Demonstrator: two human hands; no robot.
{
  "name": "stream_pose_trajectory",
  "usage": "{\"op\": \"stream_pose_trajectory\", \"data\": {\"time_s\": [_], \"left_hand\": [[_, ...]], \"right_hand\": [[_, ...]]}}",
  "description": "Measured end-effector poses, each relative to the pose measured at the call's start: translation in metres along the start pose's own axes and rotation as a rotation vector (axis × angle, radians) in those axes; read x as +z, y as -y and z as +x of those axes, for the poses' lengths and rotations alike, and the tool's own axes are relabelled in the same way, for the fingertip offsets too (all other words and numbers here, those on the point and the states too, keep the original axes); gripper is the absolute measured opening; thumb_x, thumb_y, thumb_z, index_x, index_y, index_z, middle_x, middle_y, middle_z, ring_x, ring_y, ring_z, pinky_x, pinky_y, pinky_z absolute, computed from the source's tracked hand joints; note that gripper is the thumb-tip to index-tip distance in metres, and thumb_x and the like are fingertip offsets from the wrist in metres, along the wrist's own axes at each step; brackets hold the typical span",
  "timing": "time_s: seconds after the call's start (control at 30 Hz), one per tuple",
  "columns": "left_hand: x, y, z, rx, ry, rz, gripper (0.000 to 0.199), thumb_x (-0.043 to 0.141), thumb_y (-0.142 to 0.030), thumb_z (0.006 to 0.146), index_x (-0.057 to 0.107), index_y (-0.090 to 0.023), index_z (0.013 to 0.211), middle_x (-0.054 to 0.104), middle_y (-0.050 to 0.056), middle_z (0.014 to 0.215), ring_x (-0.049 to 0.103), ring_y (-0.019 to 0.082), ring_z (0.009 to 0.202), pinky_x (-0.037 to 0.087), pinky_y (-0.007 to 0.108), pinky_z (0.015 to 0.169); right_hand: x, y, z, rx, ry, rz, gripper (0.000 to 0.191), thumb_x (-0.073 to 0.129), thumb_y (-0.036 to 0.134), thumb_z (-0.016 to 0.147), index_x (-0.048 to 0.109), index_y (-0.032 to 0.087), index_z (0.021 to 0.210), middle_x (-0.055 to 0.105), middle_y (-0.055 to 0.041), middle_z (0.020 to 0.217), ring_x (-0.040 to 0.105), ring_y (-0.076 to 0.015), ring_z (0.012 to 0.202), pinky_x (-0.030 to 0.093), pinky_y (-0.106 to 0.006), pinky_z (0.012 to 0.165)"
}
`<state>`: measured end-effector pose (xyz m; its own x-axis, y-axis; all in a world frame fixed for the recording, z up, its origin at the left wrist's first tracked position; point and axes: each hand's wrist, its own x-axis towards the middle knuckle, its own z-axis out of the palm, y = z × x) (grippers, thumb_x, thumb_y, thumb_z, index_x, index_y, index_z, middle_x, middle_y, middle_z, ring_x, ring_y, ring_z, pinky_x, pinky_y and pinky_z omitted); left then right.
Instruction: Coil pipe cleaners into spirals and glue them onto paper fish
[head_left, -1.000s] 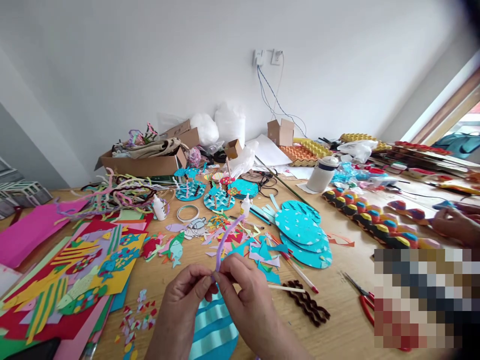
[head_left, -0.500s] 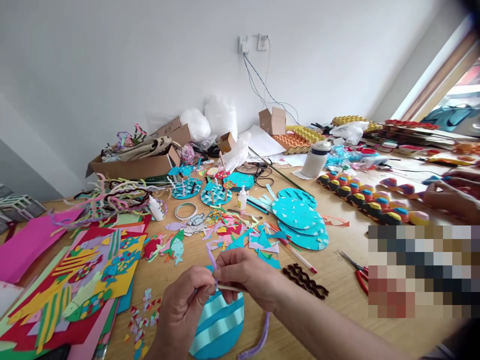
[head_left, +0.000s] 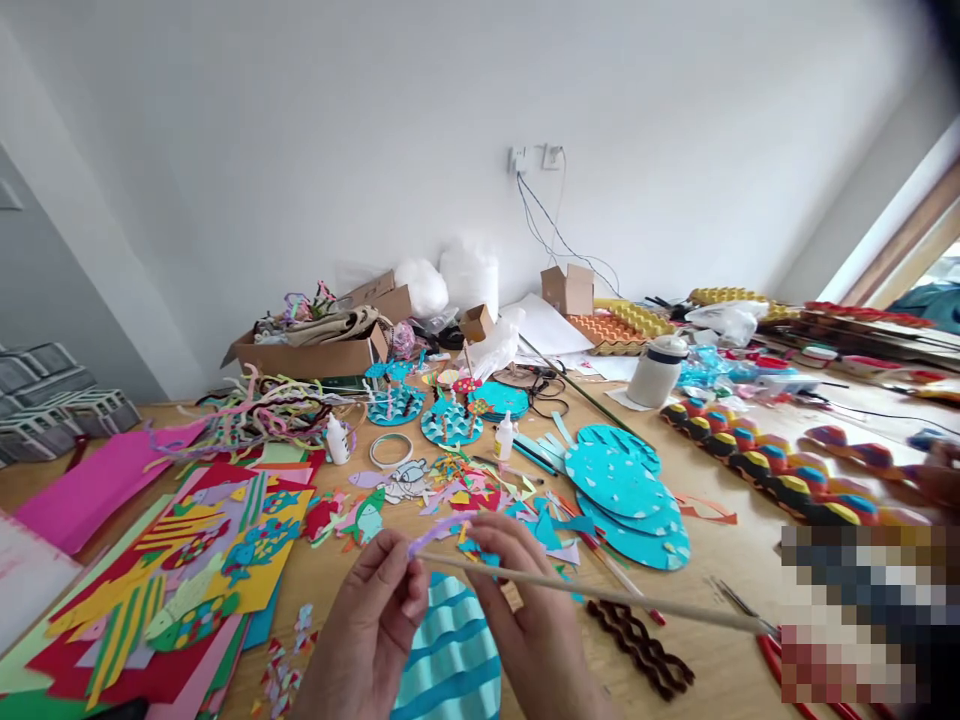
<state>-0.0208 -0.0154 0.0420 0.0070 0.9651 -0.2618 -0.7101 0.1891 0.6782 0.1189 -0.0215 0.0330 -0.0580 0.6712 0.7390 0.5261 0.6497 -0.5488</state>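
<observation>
My left hand (head_left: 379, 610) is closed, pinching a fuzzy purple pipe cleaner (head_left: 439, 535) against the tip of a thin wooden stick (head_left: 637, 597). The stick slants away to the right, passing in front of the fingers of my right hand (head_left: 529, 615). That hand is curled, thumb and forefinger a little apart. The pipe cleaner runs up to its fingertips, where the grip is partly hidden. Below both hands lies a blue oval card (head_left: 450, 655) with pale wavy stripes.
Paper fish and coloured sheets (head_left: 187, 560) lie left. Glue bottles (head_left: 504, 437), a tape roll (head_left: 391, 451) and paper scraps are ahead. Turquoise ovals (head_left: 622, 480), brown wavy strips (head_left: 637, 645) and red-handled scissors (head_left: 780, 665) are right. Another person's hand (head_left: 941, 470) is at painted egg-carton strips (head_left: 750, 450).
The stick has swung out to the right and now shows at length. The purple strand has tipped from upright toward the right. Its tail on the table is no longer visible. My view has tilted up.
</observation>
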Motion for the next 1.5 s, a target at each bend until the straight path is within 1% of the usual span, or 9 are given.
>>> {"op": "stream_pose_trajectory", "data": {"time_s": [0.1,0.27,0.47,0.63,0.8,1.03,1.2,1.4,1.5], "left_hand": [[0.004,0.007,-0.006,-0.039,0.013,-0.013,0.025,0.079,-0.022,0.055,0.061,-0.015,0.071,0.055,-0.003,0.057,0.048,0.005,0.047,0.039,0.012,0.040],[0.005,0.006,-0.012,-0.027,-0.015,-0.001,0.019,0.076,-0.018,0.059,0.060,-0.015,0.069,0.057,-0.002,0.059,0.051,0.006,0.048,0.041,0.013,0.041],[-0.005,0.006,-0.009,0.000,-0.029,0.034,0.025,0.081,-0.022,0.051,0.062,-0.016,0.066,0.060,-0.002,0.058,0.054,0.007,0.053,0.043,0.014,0.045],[-0.015,0.010,-0.005,0.240,-0.002,0.293,0.014,0.073,-0.027,0.064,0.062,-0.018,0.064,0.057,-0.004,0.053,0.049,0.007,0.050,0.041,0.015,0.048],[-0.021,0.005,-0.005,0.563,-0.012,0.731,0.009,0.064,-0.024,0.071,0.062,-0.020,0.063,0.055,-0.003,0.054,0.049,0.011,0.052,0.041,0.019,0.051],[-0.020,0.000,-0.003,0.608,-0.106,0.869,0.009,0.062,-0.028,0.071,0.061,-0.021,0.065,0.058,-0.002,0.055,0.054,0.014,0.054,0.043,0.021,0.054],[-0.025,0.006,0.000,0.454,-0.081,0.759,0.016,0.063,-0.034,0.072,0.060,-0.019,0.067,0.060,-0.001,0.059,0.056,0.015,0.059,0.045,0.021,0.056],[-0.020,0.008,0.003,0.266,-0.103,0.350,0.022,0.073,-0.033,0.062,0.058,-0.016,0.065,0.058,-0.004,0.056,0.052,0.010,0.053,0.044,0.019,0.053],[-0.018,0.010,0.003,0.190,-0.080,0.261,0.021,0.074,-0.030,0.061,0.058,-0.016,0.065,0.059,-0.004,0.056,0.051,0.008,0.052,0.043,0.017,0.052]], "right_hand": [[0.008,-0.006,0.014,-0.032,0.038,0.019,0.023,0.045,0.017,0.086,0.057,0.018,0.106,0.061,-0.0117,0.108,0.058,-0.0194,0.099,0.050,-0.032,0.078],[0.016,-0.004,0.020,-0.031,0.096,0.021,0.017,0.047,0.023,0.087,0.063,0.019,0.079,0.064,-0.0013,0.064,0.057,-0.0133,0.058,0.046,-0.024,0.055],[0.021,-0.004,0.005,0.046,0.203,0.109,0.023,0.047,0.019,0.086,0.060,0.018,0.067,0.061,-0.0005,0.059,0.054,-0.0115,0.056,0.040,-0.021,0.053],[0.025,0.005,0.001,0.495,0.365,0.444,0.029,0.050,0.027,0.084,0.059,0.016,0.059,0.053,0.0022,0.056,0.050,-0.0085,0.052,0.035,-0.019,0.049],[0.033,0.013,-0.007,1.067,0.385,1.115,0.032,0.067,0.045,0.066,0.054,0.016,0.061,0.053,0.0046,0.040,0.030,-0.0033,0.029,0.018,-0.018,0.034],[0.033,0.019,-0.009,1.215,0.292,1.325,0.037,0.075,0.044,0.059,0.051,0.015,0.064,0.056,0.0036,0.043,0.037,-0.0026,0.030,0.020,-0.015,0.033],[0.028,0.017,-0.015,1.028,0.390,1.080,0.038,0.055,0.051,0.077,0.047,0.017,0.064,0.052,0.0036,0.045,0.037,-0.0042,0.035,0.026,-0.015,0.036],[0.004,0.007,-0.013,-0.056,0.247,0.036,0.021,0.037,0.019,0.091,0.057,0.019,0.098,0.066,-0.0068,0.089,0.058,-0.0171,0.078,0.045,-0.029,0.068],[-0.005,0.009,0.005,-0.359,0.304,-0.226,0.023,0.038,0.016,0.091,0.057,0.019,0.105,0.066,-0.0066,0.099,0.055,-0.0206,0.091,0.041,-0.035,0.079]]}}
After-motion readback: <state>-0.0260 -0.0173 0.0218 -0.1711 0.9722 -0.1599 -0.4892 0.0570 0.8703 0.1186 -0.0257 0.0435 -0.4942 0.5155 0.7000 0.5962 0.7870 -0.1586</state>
